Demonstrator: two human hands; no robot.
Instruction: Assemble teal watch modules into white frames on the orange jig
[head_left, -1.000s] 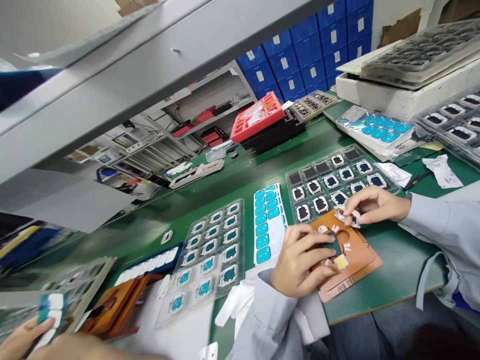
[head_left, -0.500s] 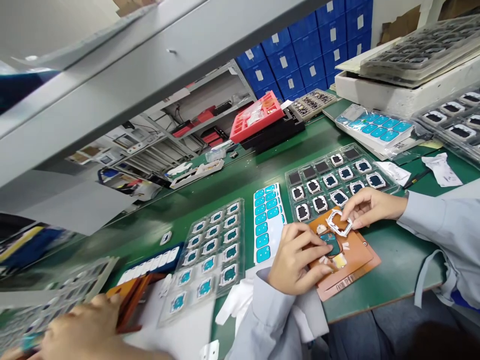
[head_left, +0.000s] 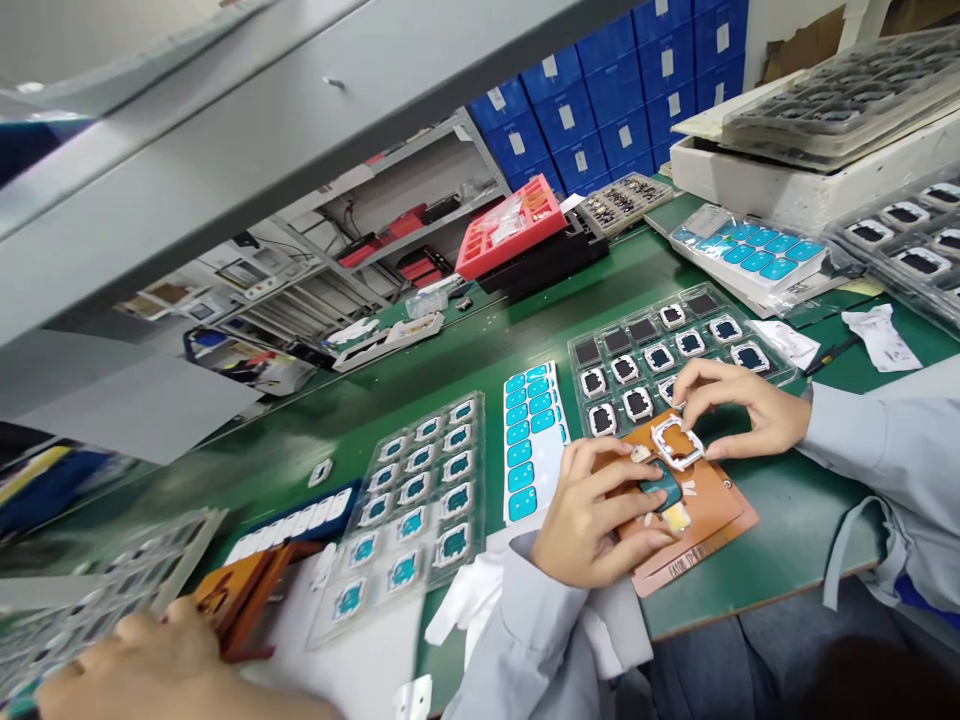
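Observation:
My left hand (head_left: pixel 581 515) reaches over an orange-brown fixture board (head_left: pixel 705 545) near the table edge. Its fingertips press on a small teal panel (head_left: pixel 661 487) there, partly covering it. Just beyond, a white rounded-square frame (head_left: pixel 688 458) with an open middle is over the board, slightly tilted. My right hand (head_left: pixel 750 408) has its thumb at the frame's right side and its fingers at the upper edge, spread around it. A small yellow piece (head_left: pixel 677 517) shows beside the teal panel. Whether the frame touches the board is hard to tell.
Behind my right hand lies a clear tray (head_left: pixel 637 370) of framed dark parts. Left are a sheet of teal stickers (head_left: pixel 519 453) and another frame tray (head_left: pixel 415 489). A co-worker's hand (head_left: pixel 154 650) is at lower left. A grey beam (head_left: pixel 300 110) crosses overhead.
My right thumb and fingers have spread wider around the white frame, from a pinch on its upper right part. My left hand stays on the teal panel. The co-worker's hand has shifted left and down.

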